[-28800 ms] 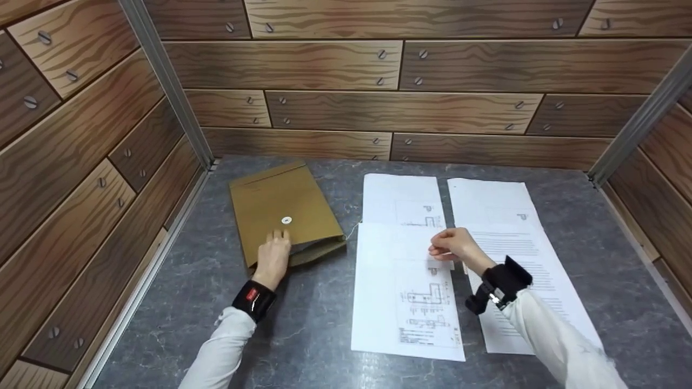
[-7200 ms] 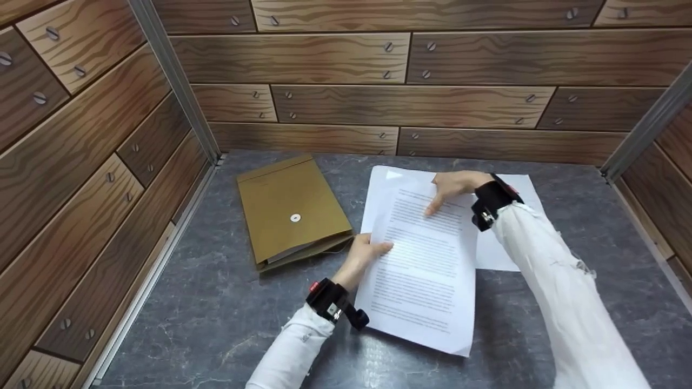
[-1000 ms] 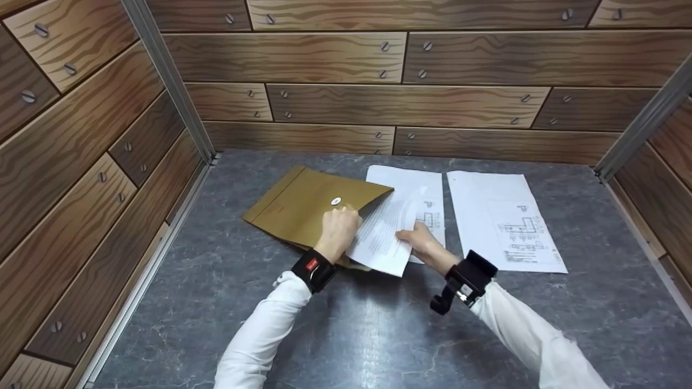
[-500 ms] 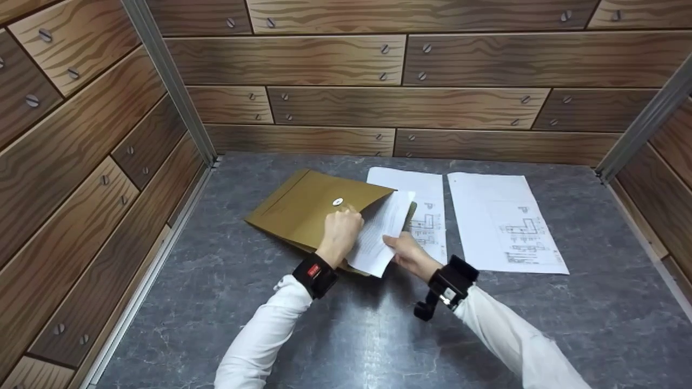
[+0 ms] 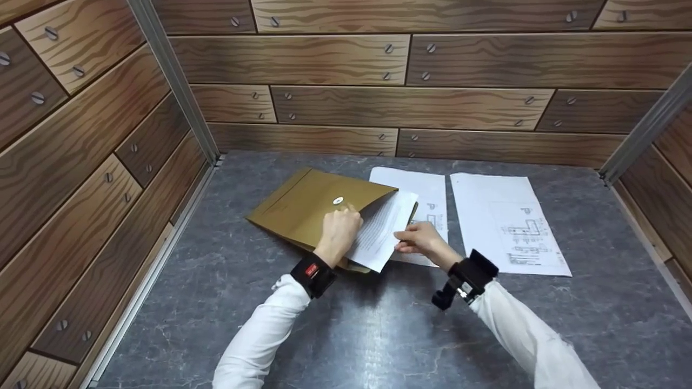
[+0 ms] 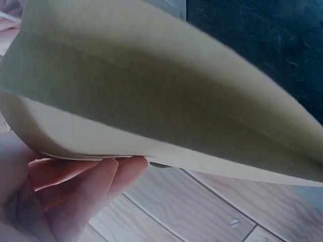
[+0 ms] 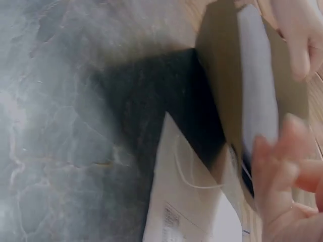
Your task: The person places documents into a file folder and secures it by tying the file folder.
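Note:
My left hand (image 5: 339, 229) grips the mouth edge of a brown document envelope (image 5: 297, 210) with a white button, lifting its upper side so the mouth gapes to the right. In the left wrist view the fingers (image 6: 91, 186) lie along the outside of the envelope's side. Printed sheets (image 5: 378, 232) stand partly inside the mouth, their near end sticking out. My right hand (image 5: 424, 240) is at the outer edge of these sheets, thumb and fingers loosely bent; in the right wrist view its blurred fingertips (image 7: 290, 131) are apart at the sheets' end.
Two drawing sheets lie behind and to the right: one drawing (image 5: 416, 181) partly under the envelope, another drawing (image 5: 508, 216) farther right. A thin string (image 7: 189, 181) trails from the envelope. Wood-patterned walls (image 5: 459, 108) enclose the grey table (image 5: 324, 335) at the back and sides.
Over the last second the sheets have gone deeper into the envelope. My right hand followed them left, then drew back right to their outer edge. My left hand has kept holding the mouth up.

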The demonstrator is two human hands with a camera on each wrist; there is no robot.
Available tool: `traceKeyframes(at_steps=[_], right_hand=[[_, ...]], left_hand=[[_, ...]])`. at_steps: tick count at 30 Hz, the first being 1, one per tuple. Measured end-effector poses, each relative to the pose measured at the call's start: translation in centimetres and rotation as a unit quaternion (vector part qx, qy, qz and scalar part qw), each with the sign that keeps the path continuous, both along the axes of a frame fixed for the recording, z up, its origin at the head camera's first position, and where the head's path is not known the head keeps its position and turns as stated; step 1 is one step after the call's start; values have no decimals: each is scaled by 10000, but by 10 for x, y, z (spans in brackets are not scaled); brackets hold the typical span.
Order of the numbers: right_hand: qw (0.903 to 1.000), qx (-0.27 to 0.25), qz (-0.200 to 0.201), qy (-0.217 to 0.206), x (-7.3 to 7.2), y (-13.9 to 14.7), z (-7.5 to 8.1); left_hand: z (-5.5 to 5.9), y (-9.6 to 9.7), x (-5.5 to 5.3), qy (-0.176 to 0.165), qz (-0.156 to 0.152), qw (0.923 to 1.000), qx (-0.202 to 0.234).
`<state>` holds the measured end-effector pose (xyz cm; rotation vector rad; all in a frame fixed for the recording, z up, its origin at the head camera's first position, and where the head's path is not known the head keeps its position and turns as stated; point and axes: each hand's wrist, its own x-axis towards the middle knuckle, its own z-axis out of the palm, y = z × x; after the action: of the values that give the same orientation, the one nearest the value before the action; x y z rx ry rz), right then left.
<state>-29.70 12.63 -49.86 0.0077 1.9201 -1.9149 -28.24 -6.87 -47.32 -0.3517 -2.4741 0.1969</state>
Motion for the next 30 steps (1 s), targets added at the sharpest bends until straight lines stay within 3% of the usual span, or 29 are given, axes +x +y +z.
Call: traceKeyframes(at_steps=[7,10,18,22,30], right_hand=[[9979,-495,209,-367,1,-19,2],[9969,-610,90,-488,0,-32,0],[9955,-720,2,-617,-10,-56,-8],[9972,-377,-27,-648,-13,-60,-10],[9953,876,181,-378,-17,-64,-13]], left_hand=[[1,3,1,-429,-12,9991,-59],[2,4,3,-646,-29,9979,-59],[0,1,4,-312,-167,9993,148],[0,-1,5,-377,-137,9992,48],[-3,-7,7,-240,-154,9996,69]])
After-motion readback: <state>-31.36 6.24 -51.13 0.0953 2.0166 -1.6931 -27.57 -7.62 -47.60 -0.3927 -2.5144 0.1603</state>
